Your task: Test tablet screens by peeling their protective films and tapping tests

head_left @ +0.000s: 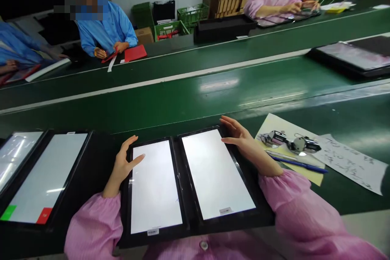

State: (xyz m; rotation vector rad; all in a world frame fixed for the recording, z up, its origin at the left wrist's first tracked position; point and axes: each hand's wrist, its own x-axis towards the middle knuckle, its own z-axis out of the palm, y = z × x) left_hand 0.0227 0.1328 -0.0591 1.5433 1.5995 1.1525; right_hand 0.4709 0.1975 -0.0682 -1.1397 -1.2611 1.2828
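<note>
In front of me lies a black foam tray [191, 195] holding two tablet-like screens, both lit plain white. The left screen [155, 187] and the right screen [216, 174] each carry a small barcode label at the near edge. My left hand [124, 162] is at the left screen's outer edge, its thumb stretched over the glass and its fingers apart. Over the right screen's far right edge, my right hand [240, 140] has its fingers extended and thumb spread. Neither hand is visibly closed around anything; whether the fingertips touch the tray cannot be made out.
On the left, another black tray carries screens [48, 174], one with green and red corners. Shiny metal devices [301, 144], pens [298, 162] and handwritten paper [353, 164] lie right. Beyond runs a green conveyor [170, 99] with a stacked tray [350, 59]. Co-workers sit across.
</note>
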